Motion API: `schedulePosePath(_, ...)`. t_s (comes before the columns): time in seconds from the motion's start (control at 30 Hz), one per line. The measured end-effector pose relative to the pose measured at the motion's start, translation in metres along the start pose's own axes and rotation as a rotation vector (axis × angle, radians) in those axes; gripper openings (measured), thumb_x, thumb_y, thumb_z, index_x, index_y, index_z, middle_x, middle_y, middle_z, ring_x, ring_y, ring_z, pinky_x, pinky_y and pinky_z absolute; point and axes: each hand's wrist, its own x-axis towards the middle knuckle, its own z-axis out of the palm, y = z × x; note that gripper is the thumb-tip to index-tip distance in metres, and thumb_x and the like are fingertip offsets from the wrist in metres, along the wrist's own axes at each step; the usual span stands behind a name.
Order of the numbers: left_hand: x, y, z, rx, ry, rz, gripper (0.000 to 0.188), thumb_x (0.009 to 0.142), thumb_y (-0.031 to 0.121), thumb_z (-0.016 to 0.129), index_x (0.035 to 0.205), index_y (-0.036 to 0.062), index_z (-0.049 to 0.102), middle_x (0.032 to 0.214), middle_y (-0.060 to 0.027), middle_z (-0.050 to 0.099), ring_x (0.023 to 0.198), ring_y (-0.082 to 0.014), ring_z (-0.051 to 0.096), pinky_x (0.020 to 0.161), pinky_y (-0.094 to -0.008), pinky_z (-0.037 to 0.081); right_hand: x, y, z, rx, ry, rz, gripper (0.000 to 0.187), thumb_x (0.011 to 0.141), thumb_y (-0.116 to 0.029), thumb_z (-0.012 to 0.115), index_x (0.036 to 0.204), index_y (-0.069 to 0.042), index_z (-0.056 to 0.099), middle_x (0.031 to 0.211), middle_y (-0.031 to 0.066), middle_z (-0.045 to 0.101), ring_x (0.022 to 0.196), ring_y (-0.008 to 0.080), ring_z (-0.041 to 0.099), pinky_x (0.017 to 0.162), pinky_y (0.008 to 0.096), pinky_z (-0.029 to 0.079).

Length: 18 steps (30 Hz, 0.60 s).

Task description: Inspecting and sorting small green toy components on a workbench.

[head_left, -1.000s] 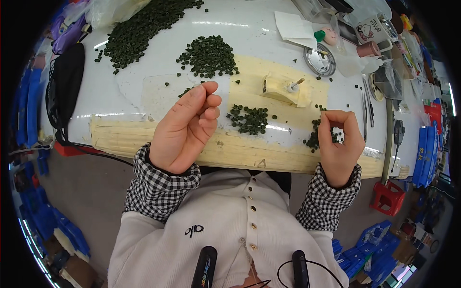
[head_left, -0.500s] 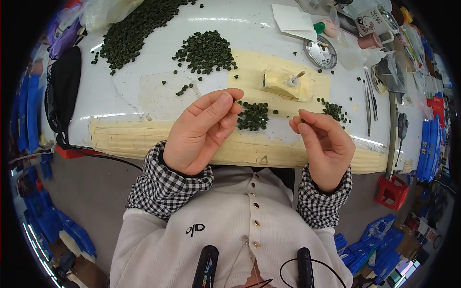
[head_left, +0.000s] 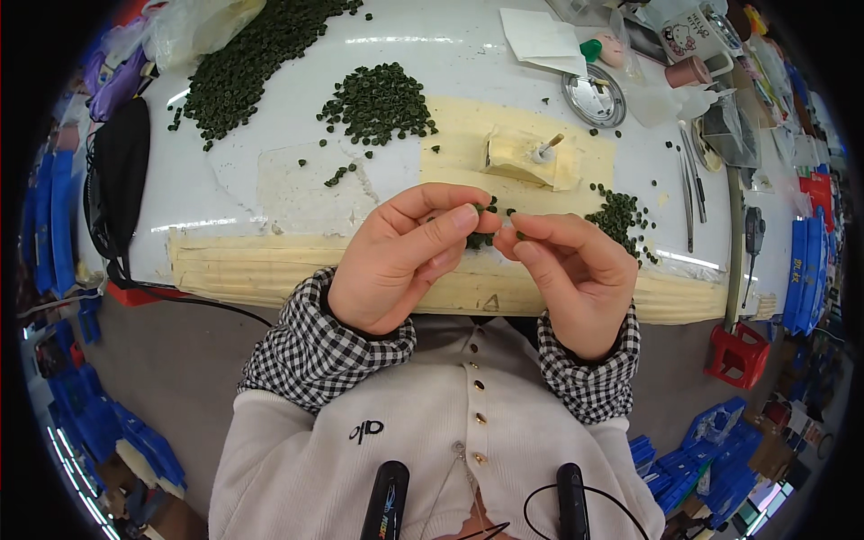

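My left hand (head_left: 396, 256) pinches a small dark green piece (head_left: 480, 207) between thumb and forefinger. Close beside it, my right hand (head_left: 580, 279) has its thumb and forefinger closed on another dark green piece (head_left: 520, 236), mostly covered by the fingertips. The two sets of fingertips almost meet above the front of the table. Behind them lies a small pile of the same green pieces (head_left: 481, 241), largely hidden by the hands. A second small pile (head_left: 616, 214) spreads just beyond my right hand. Farther back sits a round heap of green pieces (head_left: 376, 106).
A much larger green heap (head_left: 243, 85) covers the far left. A tape-wrapped block (head_left: 517, 166) with a short stick stands beyond my hands. Tweezers (head_left: 690, 202), a round metal dish (head_left: 594, 97) and white paper (head_left: 540, 40) lie to the right. A black cloth item (head_left: 121, 180) hangs at the left.
Both hands have moved inward, bringing their fingertips close together over the small front pile. The pile near my right hand looks larger, being less covered.
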Motion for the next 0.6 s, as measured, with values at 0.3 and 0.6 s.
schedulePosePath(0.3,-0.001,-0.0025,0.0039,0.049,-0.054,-0.013,0.02,0.085,0.004,0.063,0.105,0.0009,0.062,0.091,-0.0057,0.065,0.062,-0.0017,0.048,0.054,-0.0156,0.038,0.0034,0.0093,-0.0007,-0.195,0.057,-0.177,0.023,0.076,0.005,0.067,0.098,0.0,0.068,0.085,0.0082,0.063,0.075,0.0137,0.059,0.066,0.0233,0.046)
schedulePosePath(0.6,-0.0023,-0.0082,0.0098,0.22,0.043,0.148,0.015,0.083,0.002,0.066,0.097,-0.0014,0.065,0.092,-0.0061,0.066,0.085,-0.0086,0.06,0.077,-0.0204,0.048,0.0016,0.006,0.0037,-0.399,0.102,-0.26,0.026,0.074,0.002,0.07,0.1,-0.004,0.069,0.083,0.0076,0.062,0.071,0.0139,0.059,0.061,0.0224,0.046)
